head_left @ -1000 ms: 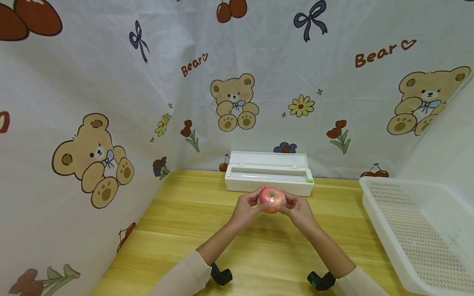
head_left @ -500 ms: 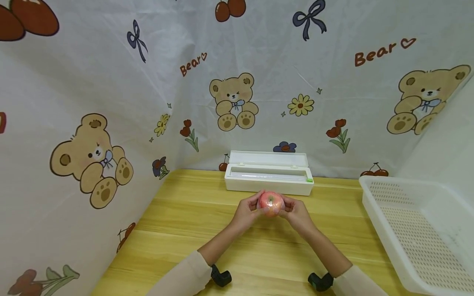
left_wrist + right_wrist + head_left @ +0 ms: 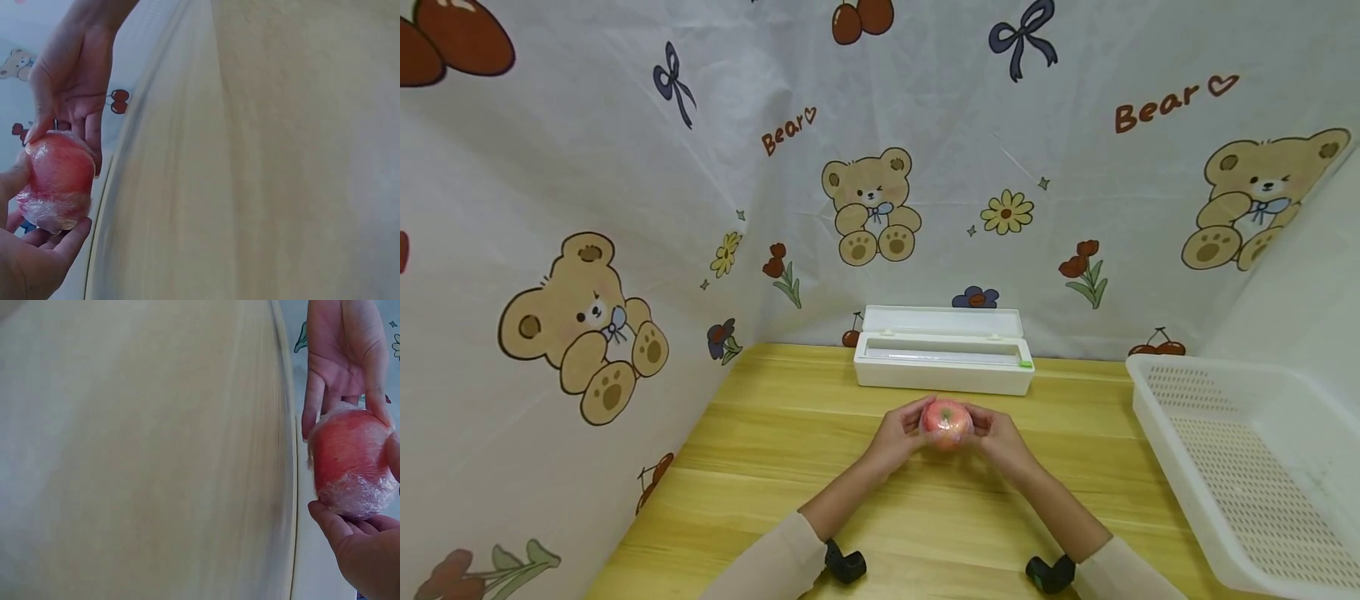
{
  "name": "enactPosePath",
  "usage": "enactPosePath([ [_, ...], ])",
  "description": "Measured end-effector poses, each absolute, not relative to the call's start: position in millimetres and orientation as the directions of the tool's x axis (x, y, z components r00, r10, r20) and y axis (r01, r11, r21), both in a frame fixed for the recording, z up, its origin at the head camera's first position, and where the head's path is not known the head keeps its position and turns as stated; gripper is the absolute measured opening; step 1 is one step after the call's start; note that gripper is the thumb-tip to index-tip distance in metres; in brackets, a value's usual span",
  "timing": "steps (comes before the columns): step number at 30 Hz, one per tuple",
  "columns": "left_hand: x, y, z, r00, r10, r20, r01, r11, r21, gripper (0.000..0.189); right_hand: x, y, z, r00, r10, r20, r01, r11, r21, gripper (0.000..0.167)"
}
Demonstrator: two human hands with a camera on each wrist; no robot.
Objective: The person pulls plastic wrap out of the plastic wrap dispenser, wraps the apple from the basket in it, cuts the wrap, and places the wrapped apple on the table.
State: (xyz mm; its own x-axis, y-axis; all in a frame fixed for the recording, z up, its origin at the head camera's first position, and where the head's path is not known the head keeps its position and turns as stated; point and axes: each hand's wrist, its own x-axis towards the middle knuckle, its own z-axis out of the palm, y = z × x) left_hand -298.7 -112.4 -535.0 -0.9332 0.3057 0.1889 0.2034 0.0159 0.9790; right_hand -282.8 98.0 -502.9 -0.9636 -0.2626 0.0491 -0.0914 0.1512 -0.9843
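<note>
A red apple (image 3: pixel 947 423) wrapped in clear plastic film is held between both hands above the table, its stem end facing up in the head view. My left hand (image 3: pixel 897 435) grips its left side with thumb and fingers. From the right, my right hand (image 3: pixel 997 437) holds the opposite side the same way. Both wrist views show the film bunched and wrinkled around one end of the apple (image 3: pixel 59 172), and the fingertips of both hands touching the wrapped apple (image 3: pixel 350 456).
Behind the hands stands a long white cling film box (image 3: pixel 943 379) with its lid raised and a roll inside. A white perforated basket (image 3: pixel 1172 475) sits at the right of the wooden table (image 3: pixel 760 483). A bear-print cloth (image 3: pixel 947 108) hangs at the back and left.
Both hands have brought the wrapped apple slightly down and toward the body, away from the white box. The grip on it looks much the same.
</note>
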Motion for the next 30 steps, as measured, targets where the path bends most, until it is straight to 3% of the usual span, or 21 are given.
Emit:
enactPosePath([
  [30, -298.1, -119.5, -539.7, -0.943, 0.314, 0.11, 0.149, 0.103, 0.984, 0.054, -289.6, 103.7, -510.6, -0.936, -0.345, -0.069, -0.017, 0.242, -0.97, 0.061],
])
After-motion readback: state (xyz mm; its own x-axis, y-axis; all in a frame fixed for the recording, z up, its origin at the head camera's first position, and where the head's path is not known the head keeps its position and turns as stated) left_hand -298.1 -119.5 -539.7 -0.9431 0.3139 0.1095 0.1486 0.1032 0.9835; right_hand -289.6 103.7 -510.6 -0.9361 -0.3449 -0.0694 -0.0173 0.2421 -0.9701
